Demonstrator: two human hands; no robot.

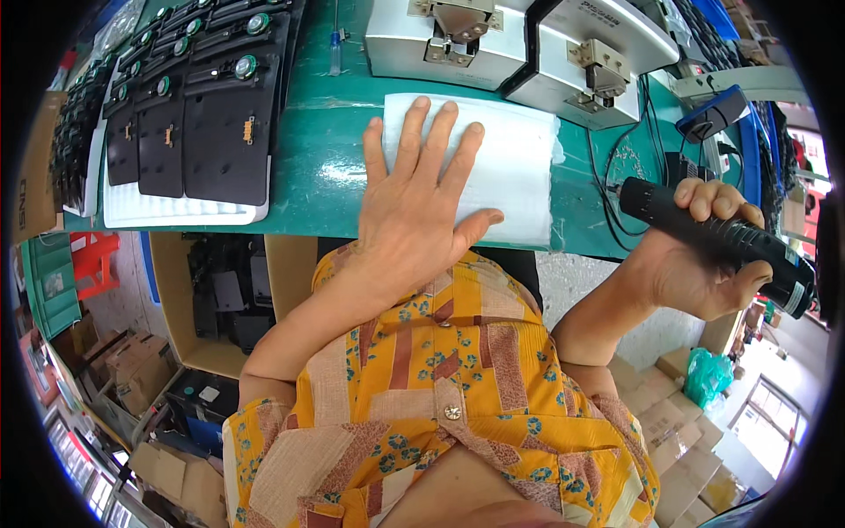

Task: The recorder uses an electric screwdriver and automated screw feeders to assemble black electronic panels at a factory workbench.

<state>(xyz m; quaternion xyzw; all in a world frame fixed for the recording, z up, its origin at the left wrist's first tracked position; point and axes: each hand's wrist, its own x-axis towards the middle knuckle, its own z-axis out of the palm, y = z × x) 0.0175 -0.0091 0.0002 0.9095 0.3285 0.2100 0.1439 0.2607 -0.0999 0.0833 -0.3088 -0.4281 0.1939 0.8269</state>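
My left hand point(414, 194) lies flat with fingers spread on a white foam sheet point(510, 167) at the table's front edge. Nothing is in its grip. To the right, my right hand point(704, 246) is wrapped around a black electric screwdriver point(678, 216), held sideways beside the table edge. Its narrow end points left, toward the loose black cables. Several black panels point(216, 163) with round metallic-green parts and small gold connectors stand on a white tray point(189, 211) left of my left hand.
Two silver metal fixtures point(431, 62) with latches stand behind the foam sheet on the green table point(326, 141). A small blue-handled screwdriver point(335, 48) lies left of them. Black cables point(607, 176) run along the right. Below the table, a cardboard box point(290, 282) holds black parts.
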